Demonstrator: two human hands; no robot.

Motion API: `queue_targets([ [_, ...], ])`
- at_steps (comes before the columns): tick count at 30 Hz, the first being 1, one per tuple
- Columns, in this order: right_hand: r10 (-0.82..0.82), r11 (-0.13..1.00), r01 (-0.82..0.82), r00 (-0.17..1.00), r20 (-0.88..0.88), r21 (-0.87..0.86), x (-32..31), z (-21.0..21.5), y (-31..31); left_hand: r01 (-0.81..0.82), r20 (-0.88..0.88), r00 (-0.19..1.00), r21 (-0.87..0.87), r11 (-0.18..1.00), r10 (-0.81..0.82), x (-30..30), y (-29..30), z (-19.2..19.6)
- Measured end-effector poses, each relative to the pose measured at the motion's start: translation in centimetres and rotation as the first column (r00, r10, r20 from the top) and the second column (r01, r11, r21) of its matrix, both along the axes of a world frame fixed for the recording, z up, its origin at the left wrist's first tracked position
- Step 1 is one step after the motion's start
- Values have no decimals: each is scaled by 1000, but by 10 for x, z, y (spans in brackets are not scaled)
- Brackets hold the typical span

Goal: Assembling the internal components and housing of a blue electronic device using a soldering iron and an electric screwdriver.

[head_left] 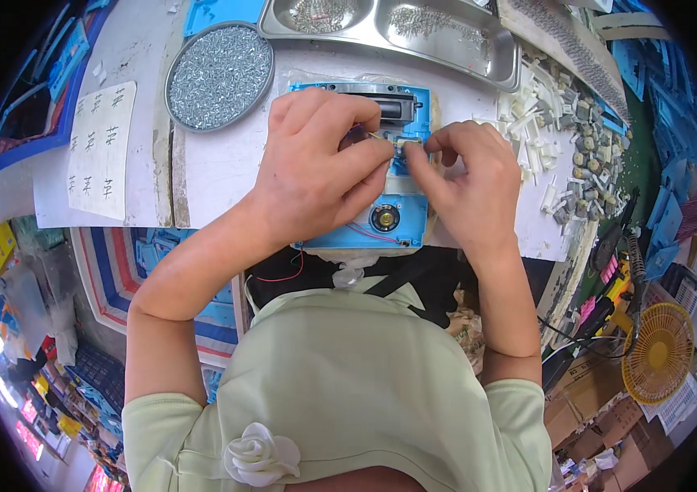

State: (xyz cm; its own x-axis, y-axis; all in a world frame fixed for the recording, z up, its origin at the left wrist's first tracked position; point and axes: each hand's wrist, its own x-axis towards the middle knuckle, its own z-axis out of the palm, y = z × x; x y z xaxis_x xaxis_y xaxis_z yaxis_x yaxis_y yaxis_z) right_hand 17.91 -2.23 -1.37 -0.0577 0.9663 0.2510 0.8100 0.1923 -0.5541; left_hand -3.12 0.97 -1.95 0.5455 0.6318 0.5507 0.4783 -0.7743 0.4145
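A blue plastic housing (410,209) lies on the table in front of me, its inside facing up. In it are a dark bar-shaped part (397,110) at the far end and a small round speaker (385,217) at the near end. My left hand (311,160) reaches over the housing's left side, thumb and forefinger pinched near its middle; what they hold is hidden. From the right, my right hand (475,184) brings its closed fingertips to the same spot, beside a small pale part (404,146). A red wire (287,277) hangs off the near left edge.
A round tray of small screws (220,75) stands at the far left, next to a marked paper sheet (102,152). Beyond the housing is a metal compartment tray (369,45) with small metal pieces. White and grey small parts (582,164) are heaped on the right.
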Motion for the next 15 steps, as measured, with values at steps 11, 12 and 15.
queue_targets([
  [11,50,998,-41,972,231,-44,-2,14,6,-32,-84,996,41,999,36,8,-4,-6],
  [12,45,997,-30,977,210,-72,-1,14,7,-39,-101,994,38,998,43,8,-5,-7],
  [15,-10,949,9,1000,-1,-315,0,20,13,-48,-120,991,34,998,52,7,-5,-7],
])
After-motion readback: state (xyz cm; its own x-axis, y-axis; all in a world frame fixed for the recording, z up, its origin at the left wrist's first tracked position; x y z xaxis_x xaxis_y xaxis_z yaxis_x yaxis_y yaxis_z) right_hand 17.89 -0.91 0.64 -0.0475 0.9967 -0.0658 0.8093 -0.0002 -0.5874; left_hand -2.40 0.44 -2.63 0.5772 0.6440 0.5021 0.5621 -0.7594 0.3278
